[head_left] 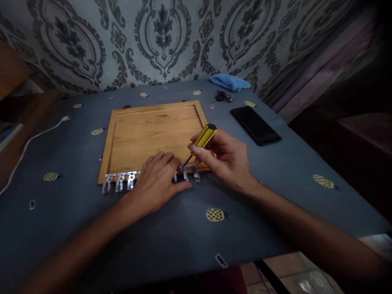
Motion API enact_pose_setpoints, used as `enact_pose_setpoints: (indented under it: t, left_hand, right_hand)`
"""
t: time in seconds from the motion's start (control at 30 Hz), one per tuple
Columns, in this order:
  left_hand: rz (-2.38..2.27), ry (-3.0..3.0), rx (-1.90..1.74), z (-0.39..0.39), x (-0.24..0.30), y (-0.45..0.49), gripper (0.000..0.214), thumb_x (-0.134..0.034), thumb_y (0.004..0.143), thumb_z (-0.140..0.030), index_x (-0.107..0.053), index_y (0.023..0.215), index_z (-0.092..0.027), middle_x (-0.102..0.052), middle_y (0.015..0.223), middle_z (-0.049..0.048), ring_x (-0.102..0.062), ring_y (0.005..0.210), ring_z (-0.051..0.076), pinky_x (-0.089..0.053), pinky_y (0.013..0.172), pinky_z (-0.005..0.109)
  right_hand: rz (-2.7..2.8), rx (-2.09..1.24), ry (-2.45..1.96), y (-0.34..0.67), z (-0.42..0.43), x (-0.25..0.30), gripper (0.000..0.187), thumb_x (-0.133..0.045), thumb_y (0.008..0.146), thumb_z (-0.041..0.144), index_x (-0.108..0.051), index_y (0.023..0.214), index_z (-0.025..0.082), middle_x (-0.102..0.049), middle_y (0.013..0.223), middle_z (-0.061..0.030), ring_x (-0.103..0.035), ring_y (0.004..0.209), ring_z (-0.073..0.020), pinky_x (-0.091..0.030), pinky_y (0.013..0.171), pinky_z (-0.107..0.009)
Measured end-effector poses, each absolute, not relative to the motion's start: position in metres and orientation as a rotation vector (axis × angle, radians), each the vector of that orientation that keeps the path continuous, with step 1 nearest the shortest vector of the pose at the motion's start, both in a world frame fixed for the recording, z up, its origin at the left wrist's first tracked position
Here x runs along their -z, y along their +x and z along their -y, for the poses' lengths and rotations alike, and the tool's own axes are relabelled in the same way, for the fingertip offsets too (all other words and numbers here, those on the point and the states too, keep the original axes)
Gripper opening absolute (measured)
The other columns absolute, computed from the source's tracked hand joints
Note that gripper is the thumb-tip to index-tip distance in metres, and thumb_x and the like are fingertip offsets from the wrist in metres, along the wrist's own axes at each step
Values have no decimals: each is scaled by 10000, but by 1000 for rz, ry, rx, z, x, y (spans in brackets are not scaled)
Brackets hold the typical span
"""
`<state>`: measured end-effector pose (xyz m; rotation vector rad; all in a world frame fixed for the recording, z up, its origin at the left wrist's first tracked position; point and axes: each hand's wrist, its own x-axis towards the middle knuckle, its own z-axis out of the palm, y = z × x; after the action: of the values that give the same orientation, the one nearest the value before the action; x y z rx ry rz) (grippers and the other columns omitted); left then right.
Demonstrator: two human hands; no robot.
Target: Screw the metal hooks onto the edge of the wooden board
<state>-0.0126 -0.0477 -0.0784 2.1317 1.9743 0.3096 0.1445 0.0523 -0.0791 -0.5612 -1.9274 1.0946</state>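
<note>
A wooden board (150, 130) with a raised rim lies flat on the blue tablecloth (171, 241). A row of metal hooks (119, 180) runs along its near edge. My left hand (159, 179) rests palm down over the middle of that edge, fingers curled against the hooks. My right hand (225, 157) grips a yellow and black screwdriver (204, 137), its tip down on a hook plate (185, 169) near the board's right corner.
A black phone (255, 125) lies right of the board. Behind it sit keys (223, 96) and a blue cloth (229, 81) near the patterned wall. A white cable (33, 139) trails off the left side. The table's near edge is close to my arms.
</note>
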Motion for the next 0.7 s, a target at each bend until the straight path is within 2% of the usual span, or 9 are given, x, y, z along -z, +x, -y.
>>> enact_pose_setpoints:
  t: [0.2,0.47,0.7]
  left_hand:
    - [-1973,2114,-298,47,77,-11,402,-718,855,-520,-649,1044,-172,-644,1048,77,-579,1012,284,-482,889,436]
    - [-1979,2137,-318,49,77,-12,396,-717,856,-527,-642,1039,-184,-645,1044,69,-580,1011,271,-483,888,422]
    - [-1985,2125,-311,48,79,-11,402,-714,854,-530,-644,1039,-180,-645,1041,76,-584,1001,282,-482,882,429]
  right_hand:
    - [2036,-976,-526,148,-54,82,282,-650,941,477,-642,888,200,-635,814,-27,-590,661,-135,-519,606,-272]
    - [2030,-996,-559,149,-57,81,348,-701,895,533,-626,843,196,-617,792,-16,-583,657,-134,-512,594,-268]
    - [2111,-928,-503,151,-59,79,248,-661,943,438,-649,921,192,-648,796,-18,-601,658,-137,-512,625,-273]
